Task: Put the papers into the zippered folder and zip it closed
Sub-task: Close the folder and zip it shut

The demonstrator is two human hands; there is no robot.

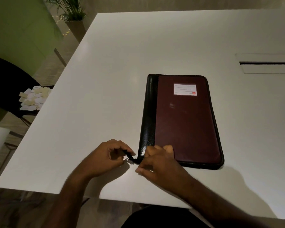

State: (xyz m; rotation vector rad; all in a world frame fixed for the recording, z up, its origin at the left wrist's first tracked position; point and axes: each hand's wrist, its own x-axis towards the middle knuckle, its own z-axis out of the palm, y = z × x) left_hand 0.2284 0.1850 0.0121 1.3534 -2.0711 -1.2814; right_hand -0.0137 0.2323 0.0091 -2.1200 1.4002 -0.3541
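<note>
**Zipper tail at the folder's near-left corner**

The left hand (108, 156) pinches the black zipper tail (131, 157), fingers closed on it. The zippered folder (181, 120) lies flat on the white table (105, 79), just right of that grip, its long axis running away from the person. The right hand (156, 159) presses the folder's near corner, fingers spread, holding nothing. No papers show on the table; the folder looks zipped.

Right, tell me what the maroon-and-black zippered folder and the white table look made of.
The maroon-and-black zippered folder looks like leather or faux leather: its black spine strip is glossy and grainy, the maroon panel is smoother with a dull sheen, and there is stitching along the edge. The white table looks like smooth laminate or painted board, semi-matte with soft reflections.
</note>
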